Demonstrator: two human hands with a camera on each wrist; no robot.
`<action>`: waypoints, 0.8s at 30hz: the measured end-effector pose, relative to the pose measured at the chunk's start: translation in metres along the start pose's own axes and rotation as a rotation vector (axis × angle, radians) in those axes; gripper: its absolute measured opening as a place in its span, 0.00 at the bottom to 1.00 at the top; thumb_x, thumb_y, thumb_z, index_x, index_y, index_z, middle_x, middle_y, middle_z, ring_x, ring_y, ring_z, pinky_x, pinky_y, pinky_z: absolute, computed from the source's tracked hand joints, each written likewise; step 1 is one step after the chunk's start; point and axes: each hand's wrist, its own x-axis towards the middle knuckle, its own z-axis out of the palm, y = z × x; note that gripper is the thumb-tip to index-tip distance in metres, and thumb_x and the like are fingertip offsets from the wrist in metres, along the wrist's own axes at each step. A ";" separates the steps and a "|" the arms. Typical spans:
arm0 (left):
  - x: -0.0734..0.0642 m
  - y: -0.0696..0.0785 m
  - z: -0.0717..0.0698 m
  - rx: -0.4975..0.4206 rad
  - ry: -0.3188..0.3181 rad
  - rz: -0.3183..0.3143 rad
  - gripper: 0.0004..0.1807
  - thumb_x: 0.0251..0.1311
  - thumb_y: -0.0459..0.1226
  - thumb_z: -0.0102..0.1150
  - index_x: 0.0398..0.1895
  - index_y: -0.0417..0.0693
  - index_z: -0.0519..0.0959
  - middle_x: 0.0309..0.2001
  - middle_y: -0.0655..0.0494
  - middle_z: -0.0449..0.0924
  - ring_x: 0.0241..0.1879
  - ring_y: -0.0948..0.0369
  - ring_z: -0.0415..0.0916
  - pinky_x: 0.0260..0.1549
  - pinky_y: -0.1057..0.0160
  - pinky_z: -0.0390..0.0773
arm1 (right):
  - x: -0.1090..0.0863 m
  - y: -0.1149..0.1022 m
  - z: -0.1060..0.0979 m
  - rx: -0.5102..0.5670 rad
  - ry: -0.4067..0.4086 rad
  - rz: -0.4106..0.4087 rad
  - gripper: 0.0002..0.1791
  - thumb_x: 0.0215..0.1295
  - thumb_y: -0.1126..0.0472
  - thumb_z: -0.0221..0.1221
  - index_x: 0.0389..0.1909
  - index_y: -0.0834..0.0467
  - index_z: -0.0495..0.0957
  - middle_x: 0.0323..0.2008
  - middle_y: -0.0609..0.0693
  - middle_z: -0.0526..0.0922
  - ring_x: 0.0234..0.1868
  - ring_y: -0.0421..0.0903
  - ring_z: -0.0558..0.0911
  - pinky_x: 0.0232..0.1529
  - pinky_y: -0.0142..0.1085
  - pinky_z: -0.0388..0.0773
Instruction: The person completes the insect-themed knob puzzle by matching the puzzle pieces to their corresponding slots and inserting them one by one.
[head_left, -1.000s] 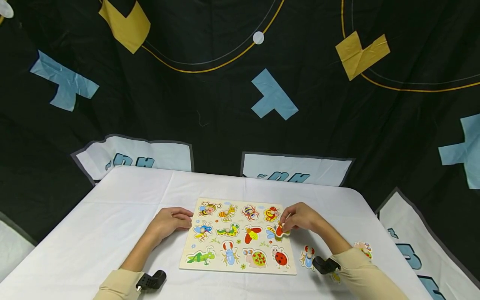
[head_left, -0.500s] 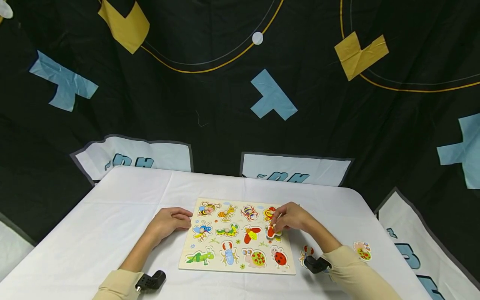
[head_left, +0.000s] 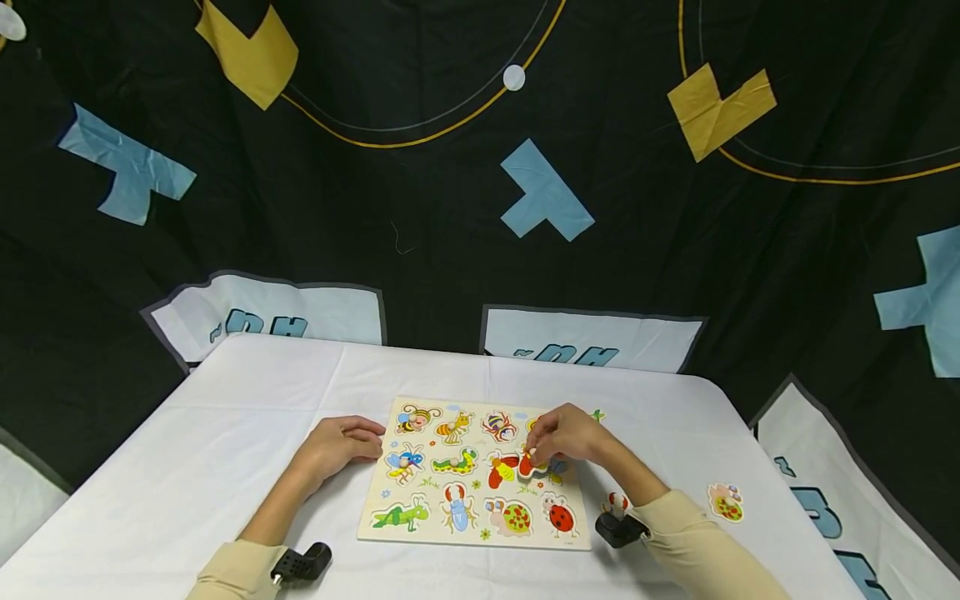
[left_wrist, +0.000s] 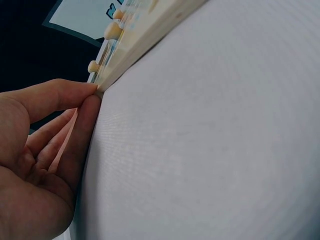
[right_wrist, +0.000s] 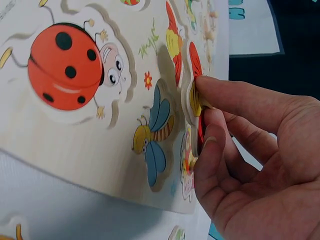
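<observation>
A pale wooden insect puzzle board (head_left: 450,537) lies flat on the table, with several pictures and knobbed pieces on it. My right hand (head_left: 567,433) pinches a red-winged, yellow-bodied insect puzzle piece (right_wrist: 194,57) between thumb and fingers. That piece is tilted just over the board, beside the matching red-and-yellow picture (head_left: 503,470). The blue-winged recess picture (right_wrist: 156,137) shows below it in the right wrist view. My left hand (head_left: 337,443) rests on the table at the board's left side, its thumb and index fingertips right at the board's edge.
On the table (head_left: 187,475), a snail piece (head_left: 726,502) lies to the right. A beetle piece (head_left: 617,503) is partly covered by the right wrist camera (head_left: 621,529). A greenish piece (head_left: 597,415) peeks out behind the right hand. A dark patterned curtain (head_left: 420,208) hangs behind.
My right hand has moved left over the board with the red-winged puzzle piece, from the right edge to beside the red-and-yellow picture. The left hand has stayed in place.
</observation>
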 end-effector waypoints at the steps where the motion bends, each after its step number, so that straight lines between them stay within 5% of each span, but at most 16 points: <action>1: 0.000 0.000 0.000 0.000 0.000 0.000 0.20 0.50 0.33 0.72 0.49 0.40 0.85 0.34 0.54 0.89 0.35 0.62 0.82 0.36 0.66 0.79 | 0.001 0.000 0.001 0.006 -0.007 -0.006 0.09 0.44 0.66 0.76 0.27 0.59 0.86 0.22 0.45 0.81 0.25 0.42 0.74 0.27 0.33 0.69; 11: 0.001 0.000 0.000 -0.008 -0.006 0.009 0.20 0.50 0.32 0.73 0.49 0.40 0.85 0.34 0.53 0.89 0.34 0.63 0.83 0.34 0.66 0.79 | 0.006 -0.005 0.009 0.038 -0.060 -0.087 0.09 0.46 0.64 0.76 0.29 0.59 0.87 0.23 0.45 0.84 0.26 0.42 0.78 0.31 0.37 0.76; 24: 0.002 -0.002 0.001 -0.032 -0.008 0.004 0.20 0.50 0.32 0.73 0.49 0.39 0.84 0.33 0.53 0.89 0.34 0.62 0.82 0.34 0.66 0.80 | 0.008 -0.009 0.022 0.068 -0.072 -0.089 0.10 0.45 0.66 0.76 0.30 0.59 0.88 0.24 0.45 0.86 0.26 0.40 0.79 0.31 0.36 0.75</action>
